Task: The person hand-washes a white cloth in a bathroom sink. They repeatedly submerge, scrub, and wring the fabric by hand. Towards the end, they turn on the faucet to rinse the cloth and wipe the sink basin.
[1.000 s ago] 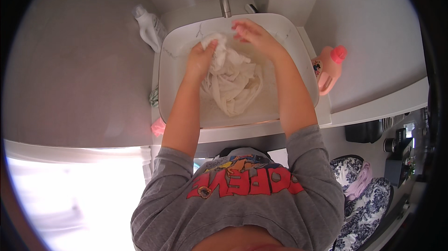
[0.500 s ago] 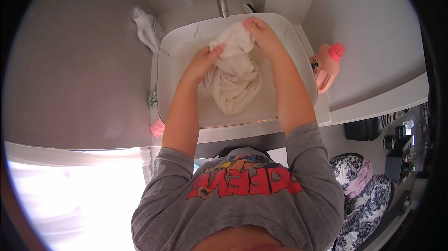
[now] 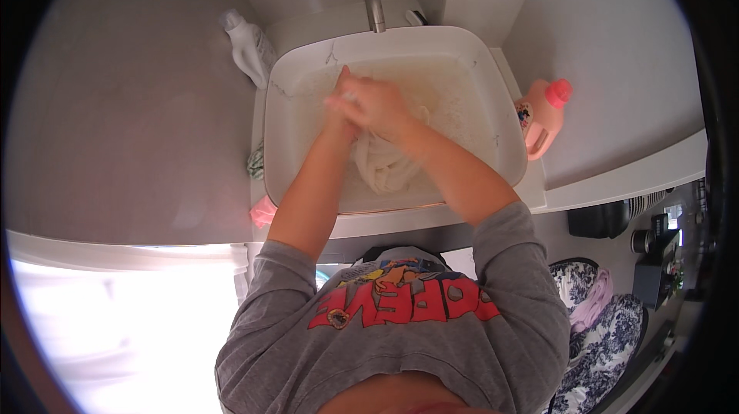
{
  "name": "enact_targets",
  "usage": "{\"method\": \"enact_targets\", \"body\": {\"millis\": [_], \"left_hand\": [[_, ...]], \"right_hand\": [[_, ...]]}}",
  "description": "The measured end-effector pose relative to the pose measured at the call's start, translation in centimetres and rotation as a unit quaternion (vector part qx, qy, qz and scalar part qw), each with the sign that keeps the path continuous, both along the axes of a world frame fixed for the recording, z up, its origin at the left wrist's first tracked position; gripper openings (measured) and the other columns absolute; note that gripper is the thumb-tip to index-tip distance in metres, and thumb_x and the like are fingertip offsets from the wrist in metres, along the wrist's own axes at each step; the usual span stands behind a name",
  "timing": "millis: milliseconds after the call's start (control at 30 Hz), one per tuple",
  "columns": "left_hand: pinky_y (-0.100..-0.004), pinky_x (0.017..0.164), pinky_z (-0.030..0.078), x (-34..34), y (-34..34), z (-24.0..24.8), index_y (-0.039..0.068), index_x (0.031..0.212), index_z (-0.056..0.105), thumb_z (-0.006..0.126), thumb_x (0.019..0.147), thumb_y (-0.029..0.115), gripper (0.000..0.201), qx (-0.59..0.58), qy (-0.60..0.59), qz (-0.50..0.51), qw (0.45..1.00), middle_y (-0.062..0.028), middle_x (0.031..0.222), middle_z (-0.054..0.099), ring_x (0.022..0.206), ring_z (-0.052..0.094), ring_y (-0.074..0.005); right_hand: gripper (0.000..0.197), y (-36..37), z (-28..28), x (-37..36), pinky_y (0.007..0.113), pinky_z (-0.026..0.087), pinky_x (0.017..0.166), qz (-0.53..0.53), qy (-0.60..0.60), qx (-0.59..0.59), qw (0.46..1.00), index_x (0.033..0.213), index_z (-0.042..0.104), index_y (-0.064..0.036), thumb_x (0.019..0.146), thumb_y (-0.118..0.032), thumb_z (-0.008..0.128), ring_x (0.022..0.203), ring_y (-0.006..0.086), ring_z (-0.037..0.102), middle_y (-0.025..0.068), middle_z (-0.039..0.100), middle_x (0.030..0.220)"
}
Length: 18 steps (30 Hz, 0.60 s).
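Observation:
A wet white cloth [image 3: 389, 164], perhaps a garment, lies bunched in cloudy water in the white sink [image 3: 508, 145]. Over the sink's left half my two hands are pressed together, with part of the cloth squeezed between them. My right hand [image 3: 377, 108] lies across the front of my left hand [image 3: 339, 115] and hides much of it. Both are smeared by motion, but their fingers look closed on the fabric. The rest of the cloth hangs down from them toward the near side of the basin.
A metal faucet [image 3: 373, 2] rises behind the sink. On the left stands a white bottle [image 3: 248, 48], with a green-and-white cloth [image 3: 255, 164] and a pink cloth [image 3: 263, 212] nearer me. A pink jug [image 3: 543, 118] with a red cap is on the right.
My hands held a stretch of the cloth spread apart between them; now they have come together at the left, bunching it. The right hand moved left and nearer to me.

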<state>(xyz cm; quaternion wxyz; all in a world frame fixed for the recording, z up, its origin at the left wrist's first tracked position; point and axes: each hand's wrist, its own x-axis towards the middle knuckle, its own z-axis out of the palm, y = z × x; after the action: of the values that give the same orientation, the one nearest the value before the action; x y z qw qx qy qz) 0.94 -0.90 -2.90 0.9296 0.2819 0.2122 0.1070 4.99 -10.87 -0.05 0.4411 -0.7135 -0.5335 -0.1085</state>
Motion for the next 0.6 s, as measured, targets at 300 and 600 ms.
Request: {"method": "enact_targets", "body": {"millis": [300,600], "left_hand": [[-0.0332,0.073,0.048,0.5,-2.2,0.4,0.009,0.099,0.055,0.045,0.092,0.038,0.032,0.060,-0.003,0.054,0.997,-0.0038,0.087,0.059,0.083,0.058,-0.0180],[-0.0390,0.085,0.046,0.3,-1.2,1.2,0.005,0.115,0.048,0.041,0.092,0.045,0.046,0.100,0.025,0.042,0.994,-0.0089,0.109,0.057,0.099,0.056,-0.0236]], "right_hand": [[0.033,0.7,0.0,2.3,0.042,0.044,0.056,-0.128,0.108,0.009,0.986,0.070,0.058,-0.0085,0.084,-0.037,0.049,0.063,0.0344,0.056,0.0144,0.058,0.064],[0.035,0.7,0.3,4.0,0.037,0.045,0.064,-0.114,0.202,-0.092,0.968,0.080,0.063,-0.0030,0.087,-0.035,0.051,0.071,0.0298,0.059,0.0164,0.061,0.073]]}}
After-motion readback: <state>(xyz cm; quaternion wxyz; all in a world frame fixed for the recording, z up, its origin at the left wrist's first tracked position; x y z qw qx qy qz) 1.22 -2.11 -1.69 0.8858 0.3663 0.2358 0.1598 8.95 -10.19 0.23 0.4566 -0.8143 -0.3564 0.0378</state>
